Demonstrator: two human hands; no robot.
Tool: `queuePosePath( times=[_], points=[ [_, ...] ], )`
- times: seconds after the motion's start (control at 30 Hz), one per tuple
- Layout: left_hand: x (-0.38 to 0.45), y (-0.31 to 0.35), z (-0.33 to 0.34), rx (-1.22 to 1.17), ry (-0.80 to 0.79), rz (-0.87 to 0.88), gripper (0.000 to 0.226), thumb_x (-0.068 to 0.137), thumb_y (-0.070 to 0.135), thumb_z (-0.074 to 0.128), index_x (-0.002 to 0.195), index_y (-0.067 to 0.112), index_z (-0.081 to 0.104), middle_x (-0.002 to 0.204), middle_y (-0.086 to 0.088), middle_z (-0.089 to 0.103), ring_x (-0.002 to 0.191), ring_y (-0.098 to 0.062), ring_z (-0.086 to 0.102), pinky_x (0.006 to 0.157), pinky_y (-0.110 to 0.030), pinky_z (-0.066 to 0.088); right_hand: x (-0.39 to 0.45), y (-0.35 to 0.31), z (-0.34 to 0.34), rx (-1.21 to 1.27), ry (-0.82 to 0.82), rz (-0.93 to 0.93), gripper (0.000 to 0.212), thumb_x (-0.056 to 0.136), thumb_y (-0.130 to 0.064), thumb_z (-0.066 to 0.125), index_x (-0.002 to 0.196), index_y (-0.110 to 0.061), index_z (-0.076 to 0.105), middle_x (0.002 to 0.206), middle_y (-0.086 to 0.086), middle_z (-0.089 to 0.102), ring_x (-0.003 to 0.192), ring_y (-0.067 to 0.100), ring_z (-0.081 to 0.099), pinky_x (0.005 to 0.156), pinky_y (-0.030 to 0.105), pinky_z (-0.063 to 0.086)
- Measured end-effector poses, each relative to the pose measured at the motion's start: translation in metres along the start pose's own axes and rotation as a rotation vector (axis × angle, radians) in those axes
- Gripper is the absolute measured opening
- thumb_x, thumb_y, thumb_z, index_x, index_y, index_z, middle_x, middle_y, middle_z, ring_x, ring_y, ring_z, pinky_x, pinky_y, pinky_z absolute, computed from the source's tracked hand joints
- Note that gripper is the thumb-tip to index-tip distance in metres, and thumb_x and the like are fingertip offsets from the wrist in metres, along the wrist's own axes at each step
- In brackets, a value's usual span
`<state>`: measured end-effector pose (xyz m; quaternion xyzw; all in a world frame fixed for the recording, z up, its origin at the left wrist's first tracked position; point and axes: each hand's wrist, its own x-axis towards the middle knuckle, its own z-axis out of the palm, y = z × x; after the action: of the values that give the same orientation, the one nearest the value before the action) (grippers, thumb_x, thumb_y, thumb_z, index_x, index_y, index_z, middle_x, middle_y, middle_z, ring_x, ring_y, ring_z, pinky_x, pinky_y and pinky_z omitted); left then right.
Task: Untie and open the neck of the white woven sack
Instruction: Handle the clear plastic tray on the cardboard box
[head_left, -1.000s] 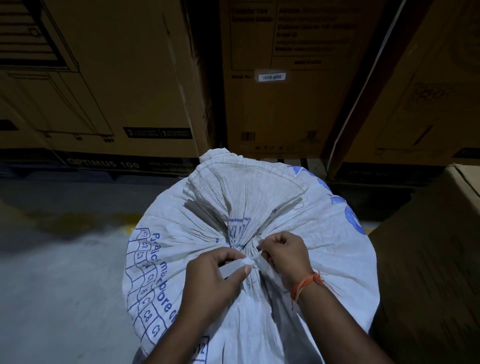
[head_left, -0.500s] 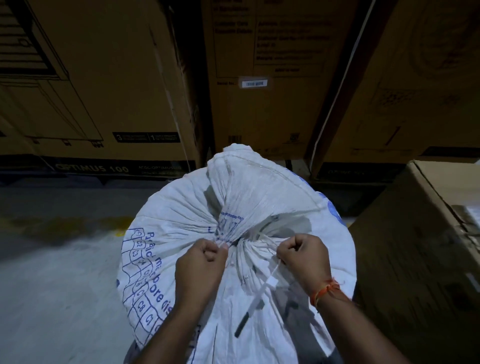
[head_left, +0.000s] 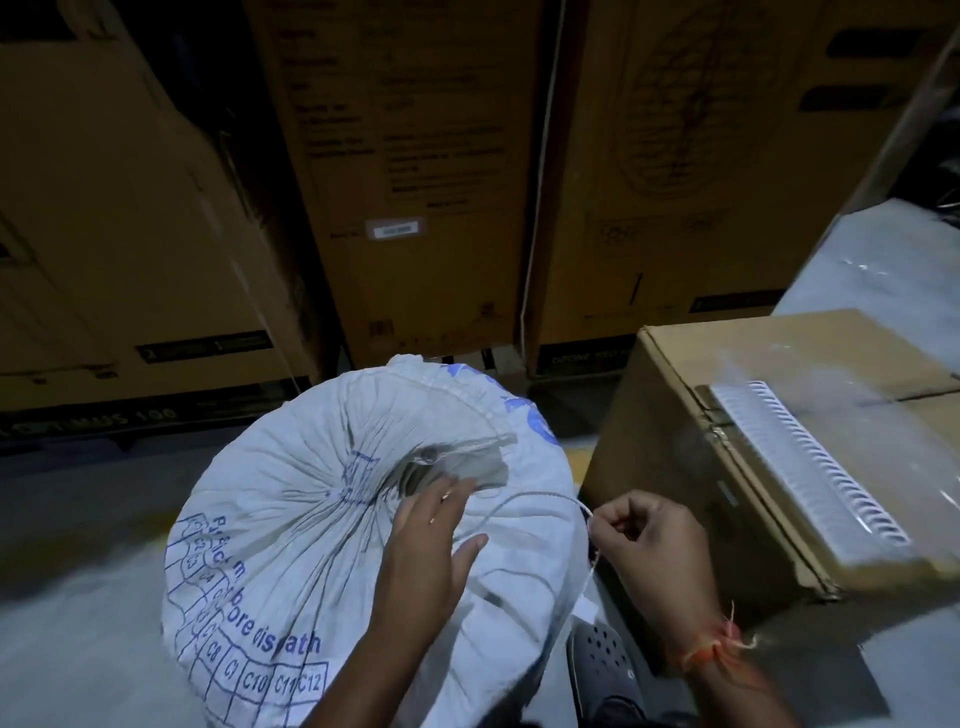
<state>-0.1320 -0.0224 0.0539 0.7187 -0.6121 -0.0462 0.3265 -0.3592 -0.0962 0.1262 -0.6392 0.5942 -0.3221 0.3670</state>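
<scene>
The white woven sack (head_left: 291, 540) with blue print stands upright in front of me, its gathered neck (head_left: 415, 467) near the top centre, still bunched into pleats. My left hand (head_left: 431, 551) rests flat on the sack just below the neck, fingers spread, holding nothing. My right hand (head_left: 649, 540) is off the sack's right side, pinched on a thin white tie string (head_left: 535, 496) that runs from the neck to the fingers and hangs down with a small white tag (head_left: 586, 609) at its end.
Tall cardboard cartons (head_left: 415, 171) form a wall behind the sack. A smaller cardboard box (head_left: 737, 467) with a white ribbed part (head_left: 810, 457) on top stands close on the right. A grey perforated shoe (head_left: 605, 665) is below, next to the sack. Concrete floor (head_left: 78, 597) lies to the left.
My right hand has pulled the tie string out to the right, away from the neck. My left hand has let go of the neck and opened flat on the sack.
</scene>
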Motion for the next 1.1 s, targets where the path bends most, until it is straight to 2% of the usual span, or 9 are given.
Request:
queuePosePath(
  times=[0.13, 0.27, 0.37, 0.43, 0.53, 0.67, 0.8, 0.97, 1.1],
  points=[
    [0.011, 0.023, 0.000, -0.044, -0.086, -0.003, 0.042, 0.089, 0.031, 0.077, 0.130, 0.027, 0.073, 0.122, 0.007, 0.077, 0.109, -0.018, 0.072, 0.094, -0.027, 0.054, -0.016, 0.008, -0.033, 0.041, 0.077, 0.002, 0.016, 0.077, -0.009, 0.079, 0.063, -0.016, 0.072, 0.061, -0.005, 0.074, 0.057, 0.009, 0.067, 0.058, 0.029, 0.054],
    [0.018, 0.052, -0.015, -0.210, -0.187, -0.051, 0.021, 0.094, 0.033, 0.073, 0.114, 0.034, 0.078, 0.100, 0.017, 0.080, 0.089, 0.003, 0.074, 0.085, -0.028, 0.059, -0.021, 0.017, -0.060, 0.140, 0.148, 0.035, 0.016, 0.077, -0.006, 0.080, 0.065, -0.015, 0.072, 0.059, -0.005, 0.072, 0.052, 0.002, 0.061, 0.056, 0.025, 0.051],
    [0.029, 0.081, -0.027, -0.266, -0.254, 0.026, 0.014, 0.095, 0.019, 0.075, 0.095, 0.033, 0.073, 0.082, 0.014, 0.076, 0.078, -0.003, 0.074, 0.077, -0.035, 0.060, -0.023, 0.022, -0.090, 0.208, 0.207, 0.048, 0.017, 0.078, -0.002, 0.079, 0.066, -0.012, 0.072, 0.053, -0.011, 0.065, 0.050, -0.002, 0.054, 0.053, 0.014, 0.045],
    [0.039, 0.102, -0.031, -0.262, -0.234, 0.033, 0.018, 0.094, 0.016, 0.075, 0.085, 0.032, 0.070, 0.076, 0.011, 0.075, 0.075, -0.006, 0.074, 0.073, -0.035, 0.060, -0.023, 0.024, -0.111, 0.213, 0.246, 0.056, 0.015, 0.080, -0.004, 0.079, 0.068, -0.012, 0.073, 0.052, -0.010, 0.062, 0.052, 0.001, 0.055, 0.056, 0.020, 0.048],
    [0.059, 0.136, -0.028, -0.318, -0.190, 0.006, 0.018, 0.094, 0.019, 0.075, 0.081, 0.031, 0.072, 0.077, 0.014, 0.076, 0.077, -0.004, 0.074, 0.072, -0.027, 0.059, -0.017, 0.024, -0.142, 0.210, 0.304, 0.059, 0.011, 0.081, -0.008, 0.079, 0.074, -0.014, 0.075, 0.057, -0.001, 0.064, 0.056, 0.013, 0.064, 0.064, 0.040, 0.057],
    [0.097, 0.203, -0.010, -0.437, -0.143, -0.062, 0.013, 0.093, 0.024, 0.076, 0.082, 0.032, 0.079, 0.078, 0.020, 0.076, 0.081, 0.004, 0.071, 0.067, -0.013, 0.050, 0.005, 0.017, -0.182, 0.161, 0.409, 0.021, 0.010, 0.081, -0.011, 0.081, 0.074, -0.017, 0.076, 0.065, 0.004, 0.074, 0.065, 0.024, 0.074, 0.069, 0.045, 0.064],
    [0.138, 0.263, 0.017, -0.444, -0.208, -0.073, 0.009, 0.090, 0.035, 0.079, 0.087, 0.028, 0.084, 0.080, 0.015, 0.078, 0.079, 0.000, 0.072, 0.072, -0.029, 0.062, 0.053, 0.008, -0.219, 0.077, 0.436, 0.015, 0.010, 0.082, -0.012, 0.080, 0.073, -0.017, 0.078, 0.066, 0.001, 0.076, 0.066, 0.019, 0.074, 0.073, 0.042, 0.065],
    [0.184, 0.303, 0.063, -0.542, -0.350, -0.299, 0.014, 0.080, 0.023, 0.086, 0.070, 0.016, 0.080, 0.066, 0.004, 0.079, 0.072, -0.012, 0.078, 0.078, -0.041, 0.067, 0.119, 0.013, -0.253, -0.108, 0.409, 0.059, 0.015, 0.078, -0.012, 0.080, 0.064, -0.017, 0.077, 0.061, -0.002, 0.076, 0.063, 0.015, 0.075, 0.074, 0.036, 0.064],
    [0.206, 0.307, 0.101, -0.542, -0.351, -0.411, 0.028, 0.072, 0.021, 0.092, 0.087, 0.022, 0.068, 0.079, -0.004, 0.080, 0.070, -0.019, 0.080, 0.072, -0.044, 0.068, 0.152, 0.030, -0.262, -0.293, 0.343, 0.036, 0.010, 0.075, -0.014, 0.081, 0.067, -0.018, 0.078, 0.064, -0.003, 0.076, 0.066, 0.016, 0.074, 0.075, 0.038, 0.064]
  ],
)
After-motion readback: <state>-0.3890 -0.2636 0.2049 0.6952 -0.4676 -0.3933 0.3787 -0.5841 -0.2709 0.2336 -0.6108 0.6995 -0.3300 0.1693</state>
